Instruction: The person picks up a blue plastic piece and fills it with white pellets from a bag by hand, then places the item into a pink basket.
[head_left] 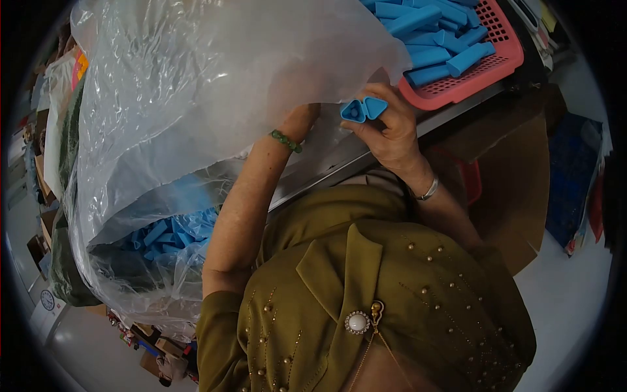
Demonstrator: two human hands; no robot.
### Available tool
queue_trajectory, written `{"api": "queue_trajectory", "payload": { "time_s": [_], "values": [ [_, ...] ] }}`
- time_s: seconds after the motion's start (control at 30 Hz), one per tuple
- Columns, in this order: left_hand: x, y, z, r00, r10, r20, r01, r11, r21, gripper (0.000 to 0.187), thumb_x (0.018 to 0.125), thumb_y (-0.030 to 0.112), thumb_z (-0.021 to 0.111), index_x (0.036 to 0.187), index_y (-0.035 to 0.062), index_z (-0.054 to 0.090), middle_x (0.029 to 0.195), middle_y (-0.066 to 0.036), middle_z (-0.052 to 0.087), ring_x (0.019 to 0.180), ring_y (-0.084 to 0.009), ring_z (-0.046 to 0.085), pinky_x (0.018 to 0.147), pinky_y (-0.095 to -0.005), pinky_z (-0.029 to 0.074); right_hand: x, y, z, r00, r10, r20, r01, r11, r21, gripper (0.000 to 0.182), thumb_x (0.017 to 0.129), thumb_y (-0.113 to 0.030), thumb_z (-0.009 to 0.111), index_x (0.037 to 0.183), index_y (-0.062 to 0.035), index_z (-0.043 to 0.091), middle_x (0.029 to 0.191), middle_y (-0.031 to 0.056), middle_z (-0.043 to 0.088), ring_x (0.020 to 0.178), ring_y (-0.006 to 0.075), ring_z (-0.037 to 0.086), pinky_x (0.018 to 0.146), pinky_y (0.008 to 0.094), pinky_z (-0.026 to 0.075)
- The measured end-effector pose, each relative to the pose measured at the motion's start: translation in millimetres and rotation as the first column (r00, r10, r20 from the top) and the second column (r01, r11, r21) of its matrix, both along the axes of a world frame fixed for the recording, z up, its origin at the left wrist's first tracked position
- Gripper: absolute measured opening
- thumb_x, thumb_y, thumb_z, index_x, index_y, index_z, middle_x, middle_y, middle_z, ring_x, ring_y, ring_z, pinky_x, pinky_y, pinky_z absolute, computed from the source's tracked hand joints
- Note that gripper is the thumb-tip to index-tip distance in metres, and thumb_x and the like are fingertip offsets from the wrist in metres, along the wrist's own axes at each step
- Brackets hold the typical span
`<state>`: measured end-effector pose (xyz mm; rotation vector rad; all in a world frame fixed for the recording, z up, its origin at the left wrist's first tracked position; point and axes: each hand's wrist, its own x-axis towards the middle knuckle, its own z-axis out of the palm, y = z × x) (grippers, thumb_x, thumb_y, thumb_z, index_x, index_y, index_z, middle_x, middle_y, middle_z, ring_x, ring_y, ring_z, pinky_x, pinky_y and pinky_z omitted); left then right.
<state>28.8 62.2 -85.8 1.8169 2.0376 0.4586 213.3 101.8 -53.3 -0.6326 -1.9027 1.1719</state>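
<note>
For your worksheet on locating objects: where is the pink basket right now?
In the head view, the pink basket sits at the upper right on the table edge, full of blue pieces, just beyond the right hand.

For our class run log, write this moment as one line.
left hand: in clear plastic bag | right hand: holds two blue pieces | pink basket: more blue pieces

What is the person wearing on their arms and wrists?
Both forearms are bare below short olive-green sleeves of a top studded with small pearl-like beads. The left wrist carries a green beaded bracelet; the right wrist has a thin silver bangle. No gloves show.
</note>
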Motion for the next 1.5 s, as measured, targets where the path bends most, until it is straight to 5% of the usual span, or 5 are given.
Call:
{"api": "queue_trajectory", "payload": {
  "time_s": [0.37,0.47,0.67,1.17,1.5],
  "values": [
    [-12,-31,56,0.861,0.253,0.441,-0.407,0.862,0.301,0.023,0.080,0.006,0.071,0.102,0.0014,0.066,0.091,-0.008,0.069,0.084,-0.0136,0.062,0.076,-0.0284,0.049,-8,-2,-1,0.979,-0.007,0.206,0.007,1.000,-0.001,0.031,0.071,-0.002,0.073,0.101,-0.0049,0.066,0.097,0.0086,0.061,0.088,0.0283,0.059,0.073,0.0350,0.050],
    [-9,-45,56,0.941,0.035,-0.337,0.108,0.913,0.394,0.021,0.080,0.003,0.070,0.100,-0.0009,0.067,0.093,-0.008,0.070,0.082,-0.0137,0.063,0.076,-0.0284,0.049,-14,-4,-2,0.974,-0.011,0.224,0.005,1.000,0.029,0.030,0.071,-0.002,0.073,0.099,-0.0044,0.065,0.095,0.0087,0.061,0.087,0.0286,0.059,0.073,0.0353,0.049],
    [-5,-29,49,0.897,0.058,0.439,-0.229,0.910,0.347,0.015,0.080,0.007,0.071,0.095,0.0023,0.070,0.092,-0.007,0.071,0.081,-0.0133,0.064,0.074,-0.0288,0.049,-12,-2,-2,0.986,-0.031,0.166,0.025,0.999,0.041,0.031,0.071,-0.003,0.073,0.100,-0.0043,0.065,0.095,0.0089,0.060,0.087,0.0286,0.059,0.073,0.0357,0.049],
    [1,-17,18,0.925,0.094,-0.369,-0.001,0.969,0.246,0.013,0.086,0.016,0.063,0.097,0.0125,0.067,0.092,-0.013,0.066,0.088,-0.0318,0.063,0.076,-0.0385,0.049,-6,-3,-5,0.984,-0.027,0.176,0.029,1.000,-0.010,0.033,0.072,-0.003,0.073,0.104,-0.0050,0.065,0.099,0.0086,0.061,0.088,0.0276,0.060,0.073,0.0356,0.050],
    [2,-27,57,0.930,0.082,0.359,-0.221,0.904,0.366,0.011,0.083,0.008,0.067,0.091,0.0012,0.066,0.088,-0.011,0.064,0.083,-0.0238,0.061,0.075,-0.0339,0.047,-10,-4,-2,0.984,-0.018,0.177,0.021,1.000,-0.017,0.027,0.071,-0.002,0.073,0.097,-0.0038,0.065,0.095,0.0080,0.060,0.087,0.0272,0.060,0.071,0.0348,0.050]
  ]
}}
